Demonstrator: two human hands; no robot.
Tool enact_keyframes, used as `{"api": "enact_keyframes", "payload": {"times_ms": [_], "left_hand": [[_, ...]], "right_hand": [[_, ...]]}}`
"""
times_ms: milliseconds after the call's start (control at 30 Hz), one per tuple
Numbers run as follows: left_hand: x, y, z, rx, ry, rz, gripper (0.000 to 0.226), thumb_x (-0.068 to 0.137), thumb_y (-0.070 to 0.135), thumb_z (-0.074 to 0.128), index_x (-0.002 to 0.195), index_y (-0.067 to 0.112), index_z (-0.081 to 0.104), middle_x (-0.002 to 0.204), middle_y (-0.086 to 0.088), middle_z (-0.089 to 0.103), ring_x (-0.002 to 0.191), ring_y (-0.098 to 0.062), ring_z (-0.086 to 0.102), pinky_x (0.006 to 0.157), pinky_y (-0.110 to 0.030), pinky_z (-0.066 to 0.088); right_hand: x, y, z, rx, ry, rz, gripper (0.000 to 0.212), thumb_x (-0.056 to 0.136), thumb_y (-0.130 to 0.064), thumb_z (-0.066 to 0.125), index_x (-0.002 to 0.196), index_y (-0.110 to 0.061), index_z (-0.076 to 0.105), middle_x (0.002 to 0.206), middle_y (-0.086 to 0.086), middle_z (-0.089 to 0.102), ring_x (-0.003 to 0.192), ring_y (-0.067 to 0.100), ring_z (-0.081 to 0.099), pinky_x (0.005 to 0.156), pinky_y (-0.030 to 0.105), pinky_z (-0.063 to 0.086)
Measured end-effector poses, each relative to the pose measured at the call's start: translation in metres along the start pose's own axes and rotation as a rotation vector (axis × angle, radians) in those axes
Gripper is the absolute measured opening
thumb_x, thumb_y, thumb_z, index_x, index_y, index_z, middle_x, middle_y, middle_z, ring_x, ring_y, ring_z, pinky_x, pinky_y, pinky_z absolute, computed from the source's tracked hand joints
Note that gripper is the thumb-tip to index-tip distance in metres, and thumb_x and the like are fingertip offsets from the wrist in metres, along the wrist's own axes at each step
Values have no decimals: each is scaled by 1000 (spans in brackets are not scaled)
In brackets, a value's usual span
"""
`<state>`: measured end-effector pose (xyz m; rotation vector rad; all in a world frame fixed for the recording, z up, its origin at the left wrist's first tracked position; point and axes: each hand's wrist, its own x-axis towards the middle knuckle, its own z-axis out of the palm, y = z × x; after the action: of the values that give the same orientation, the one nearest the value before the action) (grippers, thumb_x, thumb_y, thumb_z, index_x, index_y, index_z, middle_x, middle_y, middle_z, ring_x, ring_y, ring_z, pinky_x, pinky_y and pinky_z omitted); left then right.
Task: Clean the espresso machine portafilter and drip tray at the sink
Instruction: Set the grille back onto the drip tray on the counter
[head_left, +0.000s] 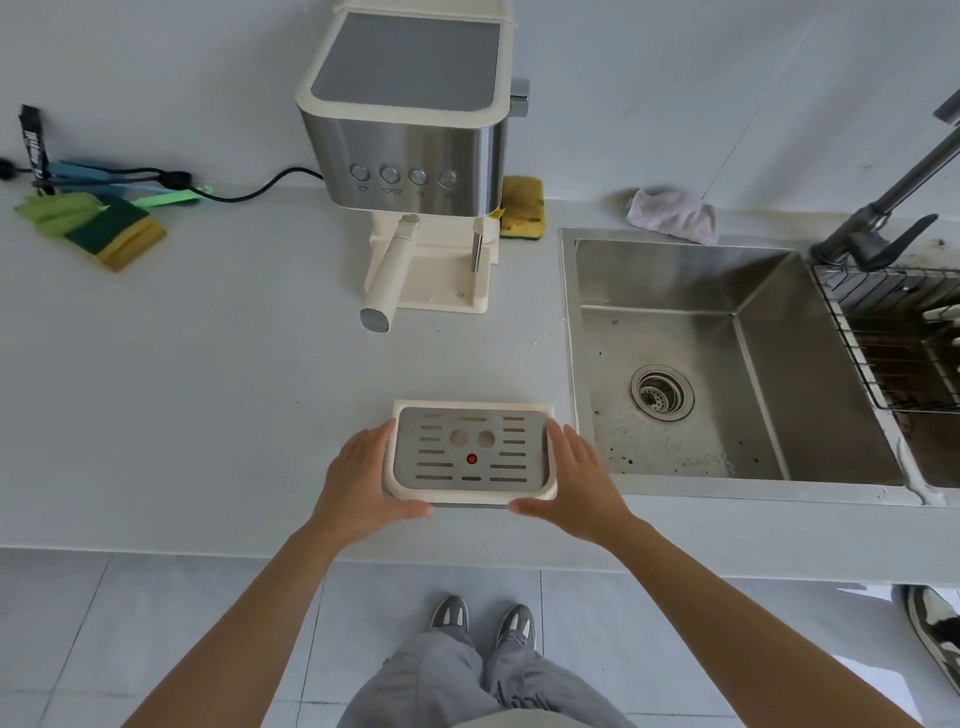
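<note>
The cream drip tray (470, 453) with its slotted steel grate and red float sits between my hands over the counter's front part. My left hand (363, 480) holds its left side, thumb along the near edge. My right hand (574, 478) holds its right side the same way. The espresso machine (408, 114) stands at the back, its tray bay bare. The portafilter (389, 270) is locked in the machine, its cream handle pointing toward me. The steel sink (727, 364) lies just right of the tray.
A yellow sponge (522, 214) sits right of the machine; a green-yellow sponge (117, 234) and green cloths lie at the far left. A crumpled rag (672, 214) lies behind the sink. A dark faucet (883, 218) and wire dish rack (904, 332) are at the right.
</note>
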<state>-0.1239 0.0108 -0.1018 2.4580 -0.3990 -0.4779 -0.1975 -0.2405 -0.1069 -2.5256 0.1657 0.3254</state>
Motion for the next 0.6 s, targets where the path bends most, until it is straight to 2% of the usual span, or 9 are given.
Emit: {"api": "enact_keyframes", "payload": {"times_ms": [67,133,167,233,433,600], "left_hand": [[-5,1,5,2,3,30,102,49,42,86,135,22,36,124,7,52,115,-17,46,95,-37,42],[-7,3,9,16,-4,1,106,51,42,86,138,21,30,122,5,50,114,-17,44,95,-37,42],[-7,4,11,20,-8,-25,108,52,41,85,140,20,26,121,3,50,114,-18,44,95,-38,42],[-6,5,14,2,-1,-64,108,54,39,85,141,20,24,119,1,50,113,-19,46,93,-39,45],[-8,10,18,-97,42,-92,99,57,27,85,139,23,28,121,2,52,112,-16,48,89,-40,48],[-12,15,17,-141,68,-75,96,59,25,85,138,22,31,123,4,53,113,-15,50,91,-40,49]], "right_hand": [[-3,0,5,-4,5,-48,111,65,-48,76,145,-13,8,132,3,36,120,16,32,107,27,28],[-5,-2,8,21,-29,-21,114,66,-48,75,145,-12,1,139,3,30,128,17,27,111,30,24],[-5,-3,9,32,-41,-5,113,67,-47,75,146,-13,0,140,2,28,130,17,26,115,34,25],[-5,-4,10,47,-34,7,109,70,-45,74,146,-13,3,141,1,30,131,16,27,112,39,32],[-6,-6,9,86,-22,2,106,74,-38,73,146,-8,2,145,3,27,136,16,24,112,36,32],[-4,-7,3,184,-27,8,102,73,-28,76,146,-10,7,140,3,33,131,16,31,110,36,35]]}}
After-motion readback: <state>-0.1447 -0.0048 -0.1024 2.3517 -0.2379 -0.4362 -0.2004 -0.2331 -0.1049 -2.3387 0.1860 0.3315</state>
